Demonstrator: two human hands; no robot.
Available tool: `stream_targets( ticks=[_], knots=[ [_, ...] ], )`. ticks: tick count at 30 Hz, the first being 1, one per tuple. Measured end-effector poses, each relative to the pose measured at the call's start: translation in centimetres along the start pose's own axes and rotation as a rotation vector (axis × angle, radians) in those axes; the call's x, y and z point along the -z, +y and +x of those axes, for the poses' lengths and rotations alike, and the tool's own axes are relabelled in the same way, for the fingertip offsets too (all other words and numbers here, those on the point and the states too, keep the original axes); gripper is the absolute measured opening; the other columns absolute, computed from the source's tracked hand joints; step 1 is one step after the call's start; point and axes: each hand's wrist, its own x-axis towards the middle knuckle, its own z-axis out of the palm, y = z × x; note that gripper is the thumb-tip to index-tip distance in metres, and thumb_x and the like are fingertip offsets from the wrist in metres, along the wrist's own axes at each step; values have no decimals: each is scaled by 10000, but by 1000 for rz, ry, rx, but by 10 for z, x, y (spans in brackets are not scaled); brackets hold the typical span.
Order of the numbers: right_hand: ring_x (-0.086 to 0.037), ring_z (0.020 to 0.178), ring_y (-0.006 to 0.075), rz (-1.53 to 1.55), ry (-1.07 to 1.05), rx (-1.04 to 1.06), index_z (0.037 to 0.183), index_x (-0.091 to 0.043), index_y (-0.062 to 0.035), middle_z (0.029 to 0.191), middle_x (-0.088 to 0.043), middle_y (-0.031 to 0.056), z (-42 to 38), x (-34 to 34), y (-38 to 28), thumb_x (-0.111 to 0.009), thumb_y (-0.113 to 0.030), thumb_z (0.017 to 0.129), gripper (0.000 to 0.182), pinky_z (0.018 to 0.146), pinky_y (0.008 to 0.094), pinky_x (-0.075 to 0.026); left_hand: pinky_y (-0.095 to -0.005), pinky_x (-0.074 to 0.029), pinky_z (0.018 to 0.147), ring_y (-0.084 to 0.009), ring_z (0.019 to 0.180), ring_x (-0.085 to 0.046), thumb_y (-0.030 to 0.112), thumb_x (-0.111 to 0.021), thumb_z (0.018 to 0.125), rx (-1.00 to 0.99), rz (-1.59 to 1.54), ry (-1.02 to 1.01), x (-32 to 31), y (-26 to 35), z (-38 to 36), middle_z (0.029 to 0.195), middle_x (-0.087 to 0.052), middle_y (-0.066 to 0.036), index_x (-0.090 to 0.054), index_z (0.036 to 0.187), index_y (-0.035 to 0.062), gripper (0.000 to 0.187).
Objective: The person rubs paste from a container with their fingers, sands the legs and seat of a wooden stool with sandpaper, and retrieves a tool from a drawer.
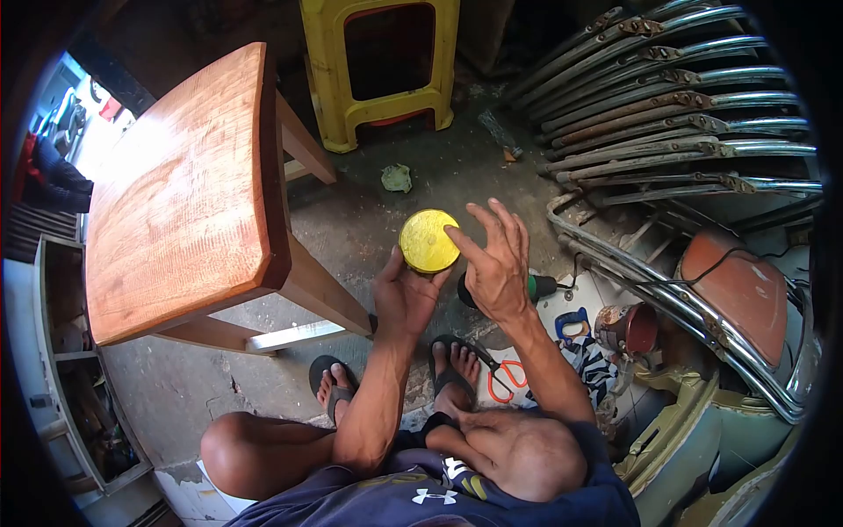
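A round yellow disc or tin (428, 241) rests in my left hand (407, 299), whose fingers curl under and around its lower edge. Just to the right, my right hand (499, 263) is raised with its fingers apart; the index fingertip touches or hovers over the disc's right side, and I cannot tell which. Behind that hand is a green and black tool (543, 286), partly hidden. On the left stands a wooden stool (180, 202) with a glossy top. Orange-handled scissors (507, 379) lie on the floor by my foot.
A yellow plastic stool (399, 110) stands ahead. Metal chair frames (667, 114) are stacked at the right, above a chair with a reddish panel (736, 294). Near my right forearm are a blue-handled tool (572, 324) and a stained can (639, 329). Crumpled plastic (396, 178) lies ahead.
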Motion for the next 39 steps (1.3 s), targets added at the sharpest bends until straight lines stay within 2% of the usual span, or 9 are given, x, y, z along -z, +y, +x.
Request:
stream_targets(
  ticks=[9,12,19,23,26,28,29,31,39],
  knots=[
    [-454,1395,364,73,-97,98,1141,-778,-163,1389,-578,147,-23,5,-24,-647,-52,825,360,1156,638,-281,-555,-377,1196,-333,1401,-505,270,-440,1092,-22,-25,-7,19,1,5,1494,-539,-179,-474,1462,24,445],
    [-562,1267,373,270,121,-142,1245,-738,-100,1286,-638,170,-35,26,-25,-549,70,806,508,1084,484,-438,-574,-340,1217,-366,1437,-458,265,-435,1090,-17,-79,10,14,4,4,1528,-499,-201,-457,1472,10,460],
    [-671,1077,334,508,119,-640,1479,-517,-33,1255,-651,197,-114,5,8,-531,67,837,650,973,422,-529,-597,-272,1246,-393,1490,-374,274,-410,1102,40,-247,-40,19,5,10,1581,-430,-218,-431,1488,-11,481],
    [-720,943,229,881,-482,-768,1528,-465,-74,1148,-716,143,-171,-25,1,-562,49,883,664,822,356,-594,-599,-265,1248,-396,1495,-366,272,-425,1097,55,-302,-57,13,3,10,1584,-425,-221,-432,1488,-16,486],
    [-742,939,311,876,-632,-598,1435,-580,-164,1093,-734,188,-241,-95,-17,-684,-150,906,540,794,404,-589,-589,-244,1256,-380,1500,-364,285,-469,1080,65,-390,-37,4,0,9,1589,-428,-205,-460,1484,-1,495],
    [-758,835,293,-55,-349,-59,1307,-673,-164,991,-761,150,-267,-131,-29,-703,-281,934,393,708,396,-589,-569,-229,1261,-353,1500,-372,321,-523,1055,96,-451,-92,2,-2,9,1597,-437,-167,-494,1485,47,511],
    [-758,835,293,-54,-345,-56,1307,-673,-164,991,-761,150,-252,-128,-30,-703,-281,934,393,708,396,-589,-569,-229,1261,-353,1500,-372,321,-523,1055,94,-449,-96,3,-3,10,1597,-437,-167,-494,1485,47,511],
    [-753,750,298,740,-462,-808,1216,-720,-139,853,-762,98,-215,-113,-33,-699,-355,946,346,666,404,-582,-550,-224,1262,-328,1503,-372,360,-553,1037,115,-411,-148,7,-3,9,1597,-450,-132,-507,1496,99,530],
    [-759,767,317,673,-466,-742,1379,-609,-138,815,-758,110,-231,-133,-25,-686,-470,943,553,712,436,-586,-547,-159,1289,-388,1537,-276,418,-677,967,151,-280,-285,6,-3,12,1635,-374,-155,-430,1544,98,704]
  ],
)
